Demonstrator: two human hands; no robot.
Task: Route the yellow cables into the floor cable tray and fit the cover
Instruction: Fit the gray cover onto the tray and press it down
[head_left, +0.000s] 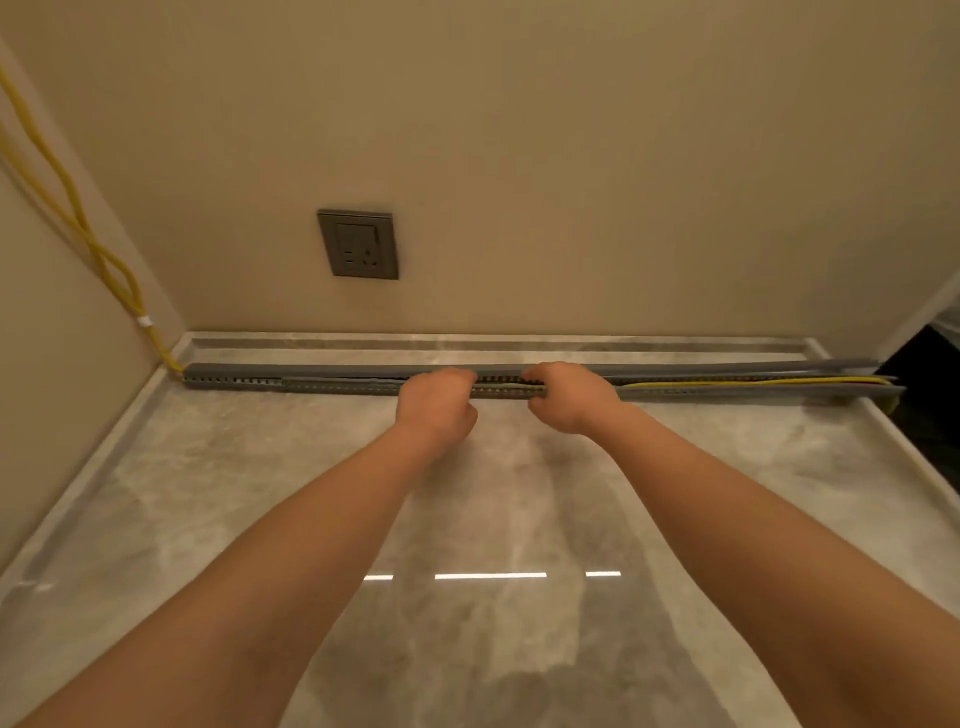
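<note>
A long grey slotted cable tray (234, 381) lies on the marble floor along the foot of the wall. Its grey cover (332, 370) sits on the left stretch; to the right it lifts away from the tray (727, 368). Yellow cables (753, 383) show inside the uncovered right part and run up the left wall (78, 218). My left hand (436, 402) and my right hand (569, 397) are side by side at the tray's middle, fingers curled over the tray and cover. The fingertips are hidden behind the hands.
A dark grey wall socket (358, 244) sits on the wall above the tray. A white tie (144, 321) binds the cables near the left corner. A dark opening (930, 395) lies at the tray's right end. The glossy floor (493, 519) reflects ceiling lights.
</note>
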